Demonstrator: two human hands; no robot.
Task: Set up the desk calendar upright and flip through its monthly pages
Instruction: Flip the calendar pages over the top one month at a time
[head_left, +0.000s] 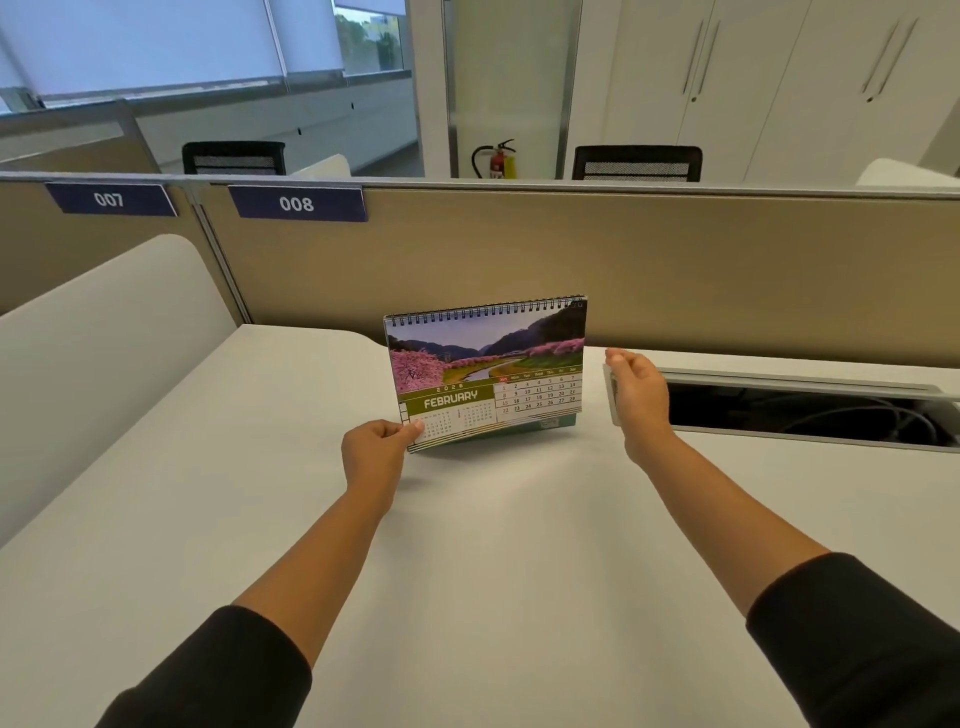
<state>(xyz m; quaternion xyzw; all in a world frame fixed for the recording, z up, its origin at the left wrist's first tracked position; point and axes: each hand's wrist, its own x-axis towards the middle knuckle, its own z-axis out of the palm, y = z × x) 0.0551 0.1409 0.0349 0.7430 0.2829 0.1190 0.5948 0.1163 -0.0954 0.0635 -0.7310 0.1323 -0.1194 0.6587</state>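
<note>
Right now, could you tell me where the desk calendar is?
In the head view, the desk calendar stands mid-desk before the partition, left hand pinching its lower-left corner, right hand apart.

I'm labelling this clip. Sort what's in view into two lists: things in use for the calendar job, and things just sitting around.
In use:
desk calendar, open at February
left hand, pinching its lower left corner
right hand, open beside it, not touching
desk

Just there:
cable tray opening
partition with tags 007, 008
two chairs
fire extinguisher
cabinets
</note>
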